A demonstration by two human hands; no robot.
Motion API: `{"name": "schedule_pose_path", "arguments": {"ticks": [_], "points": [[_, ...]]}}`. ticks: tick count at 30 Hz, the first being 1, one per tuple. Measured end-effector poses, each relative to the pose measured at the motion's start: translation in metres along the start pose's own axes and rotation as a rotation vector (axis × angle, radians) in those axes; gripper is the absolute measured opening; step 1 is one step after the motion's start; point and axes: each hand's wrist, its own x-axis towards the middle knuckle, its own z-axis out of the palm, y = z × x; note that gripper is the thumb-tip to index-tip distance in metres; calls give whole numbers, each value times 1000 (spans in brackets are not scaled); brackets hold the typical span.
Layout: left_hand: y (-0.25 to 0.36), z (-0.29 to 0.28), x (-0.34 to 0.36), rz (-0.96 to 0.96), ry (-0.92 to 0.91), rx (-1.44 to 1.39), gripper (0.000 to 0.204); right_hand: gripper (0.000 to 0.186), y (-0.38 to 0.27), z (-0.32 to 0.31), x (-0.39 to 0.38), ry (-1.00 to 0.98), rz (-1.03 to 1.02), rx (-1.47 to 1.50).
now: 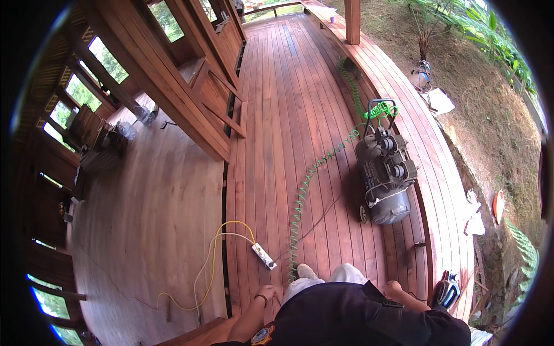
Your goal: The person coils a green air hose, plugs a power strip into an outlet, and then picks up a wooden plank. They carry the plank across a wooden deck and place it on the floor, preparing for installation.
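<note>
Beyond the left hand [265, 293], a white power strip [264, 257] is laid flat on the wooden deck [262, 144]. Its long axis is slanted, one end being pointed to the far left and the other to the near right; a yellow cord [214, 259] is led from the far end. Both hands are lowered beside the body, the right hand [392, 288] being held well apart from the strip; whether the fingers of either are opened, closed or wrapped around anything cannot be told. Ahead of the right hand, a black compressor [386, 173] is set lengthwise, its handle [367, 121] placed at the far end.
</note>
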Motion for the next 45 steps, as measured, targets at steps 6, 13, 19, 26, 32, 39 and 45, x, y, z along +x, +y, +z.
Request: {"name": "schedule_pose_path", "arguments": {"ticks": [6,13,19,26,32,39,45], "points": [[92,-69,39,-47,30,217,23,32,-138,31,-48,121,-168,14],[286,-66,146,20,-98,289,24,36,-193,37,8,61,101,308],[531,-36,199,278,-201,491,26,36,-297,-9,56,160,105,497],[750,-5,274,494,-442,767,23,34,-420,-5,35,554,85,1010],[879,31,398,702,-677,1569,27,35,-505,168,19,728,699,1207],[983,114,410,435,-511,1480,29,44,-737,410,-19,462,1001,1425],[931,133,360,442,-691,1800,32,32,-852,460,1,428,1059,1694]]}}
